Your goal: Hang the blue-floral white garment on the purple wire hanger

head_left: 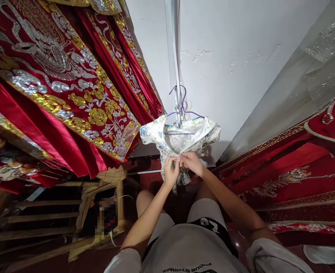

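A short-sleeved floral garment (154, 131) with a V-shaped neckline hangs in front of me; whether it is a blouse or a dress I cannot tell. Its shoulders rest on a thin purple hanger (194, 113), hooked onto a pale strip (173, 49) at the wall. At the bottom of the neckline, my left hand (171, 170) pinches the fabric, thumb and fingers together. Right beside it, touching fingertips, my right hand (192, 163) is closed on the front edge too. Any fastener between the fingers is hidden. The lower part hangs behind my hands, above my knees.
Red cloth with gold and silver sequins (97, 116) hangs on the left. More red embroidered fabric (287, 182) lies along the right, below a translucent sheet (272, 83). Lower left stands a bamboo chair (120, 197) with a blurred-out item (107, 218). A white wall (227, 45) rises ahead.
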The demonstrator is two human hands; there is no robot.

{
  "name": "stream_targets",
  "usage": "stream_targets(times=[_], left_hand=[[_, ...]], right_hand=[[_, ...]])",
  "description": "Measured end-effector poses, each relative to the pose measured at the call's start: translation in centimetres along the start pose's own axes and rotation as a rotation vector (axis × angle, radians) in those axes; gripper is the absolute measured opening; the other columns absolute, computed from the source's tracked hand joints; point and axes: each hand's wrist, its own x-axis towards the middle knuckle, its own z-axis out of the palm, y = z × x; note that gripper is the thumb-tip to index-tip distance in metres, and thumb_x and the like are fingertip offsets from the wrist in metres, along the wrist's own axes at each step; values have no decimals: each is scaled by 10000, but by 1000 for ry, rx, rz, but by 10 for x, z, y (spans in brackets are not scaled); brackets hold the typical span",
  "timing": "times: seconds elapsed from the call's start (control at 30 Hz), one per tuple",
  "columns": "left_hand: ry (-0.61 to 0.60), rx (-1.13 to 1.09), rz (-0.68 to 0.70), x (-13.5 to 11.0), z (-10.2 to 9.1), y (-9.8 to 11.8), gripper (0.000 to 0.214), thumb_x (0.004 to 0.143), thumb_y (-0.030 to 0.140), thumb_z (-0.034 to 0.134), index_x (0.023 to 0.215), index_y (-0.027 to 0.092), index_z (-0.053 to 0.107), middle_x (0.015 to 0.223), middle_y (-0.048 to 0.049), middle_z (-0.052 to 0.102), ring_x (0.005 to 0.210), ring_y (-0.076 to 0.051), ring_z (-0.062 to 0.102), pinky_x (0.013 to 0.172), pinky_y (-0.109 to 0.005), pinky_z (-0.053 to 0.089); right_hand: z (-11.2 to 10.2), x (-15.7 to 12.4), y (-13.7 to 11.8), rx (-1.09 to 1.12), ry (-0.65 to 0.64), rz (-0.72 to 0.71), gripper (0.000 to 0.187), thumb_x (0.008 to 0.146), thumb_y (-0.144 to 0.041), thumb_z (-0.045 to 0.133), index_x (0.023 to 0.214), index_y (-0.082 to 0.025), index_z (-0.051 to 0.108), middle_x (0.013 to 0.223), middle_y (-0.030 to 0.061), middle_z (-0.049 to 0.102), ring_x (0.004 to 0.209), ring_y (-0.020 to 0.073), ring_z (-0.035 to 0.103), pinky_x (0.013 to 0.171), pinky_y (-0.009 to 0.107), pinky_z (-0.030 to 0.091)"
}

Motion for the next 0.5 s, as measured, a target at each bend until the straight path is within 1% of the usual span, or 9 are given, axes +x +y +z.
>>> stream_targets(times=[0.03,0.13,0.2,0.27,0.37,0.4,0.43,0.47,0.5], left_hand=[[-26,8,41,4,0,1,171,981,346,486,886,235,574,884,-74,617,903,-243,613,850,-369,489],[-173,69,146,8,0,0,197,997,313,437,864,233,559,870,-85,602,880,-245,598,823,-366,478],[-280,161,183,8,-2,-4,200,997,276,414,865,229,557,892,-97,608,876,-248,592,814,-366,471],[-401,277,199,11,-6,-6,173,973,224,427,869,225,566,906,-102,617,861,-249,587,807,-367,466],[-583,388,203,27,-18,4,139,921,166,475,853,223,581,867,-83,623,801,-237,586,784,-360,465],[-605,375,212,36,-24,11,125,922,176,490,854,223,585,860,-77,627,794,-233,592,780,-355,468],[-586,332,225,47,-31,21,107,935,205,505,870,222,588,867,-74,636,802,-228,601,781,-349,472],[-523,270,241,60,-38,34,98,956,246,513,905,221,593,885,-73,647,820,-224,612,789,-344,478],[-420,200,253,74,-45,48,116,980,298,513,961,218,595,913,-73,658,843,-218,622,799,-339,484]], right_hand=[[-8,5,-15,36,29,-6,394,816,-540,672,663,-178,664,538,-5,589,436,97,400,428,240,302],[-30,25,-65,113,148,-49,345,805,-463,745,655,-164,662,535,0,589,414,73,395,387,219,274],[-37,38,-94,144,161,-43,322,804,-400,782,647,-153,647,520,-3,575,389,52,375,365,203,249],[-38,44,-113,185,167,-66,318,824,-366,778,644,-149,632,505,-9,562,368,38,355,351,192,226],[-30,42,-123,238,185,-124,326,864,-362,740,646,-154,617,491,-21,547,364,36,353,348,181,220],[-27,39,-123,244,185,-133,332,869,-371,735,647,-159,610,488,-26,540,367,38,357,350,179,225],[-24,36,-123,239,183,-138,342,868,-387,737,646,-163,603,485,-30,534,371,41,363,354,178,233],[-23,33,-121,227,178,-142,353,865,-404,741,645,-167,598,485,-32,530,377,44,370,360,179,244],[-22,30,-120,206,170,-147,364,862,-421,743,646,-169,595,486,-31,530,383,48,377,367,182,257]])
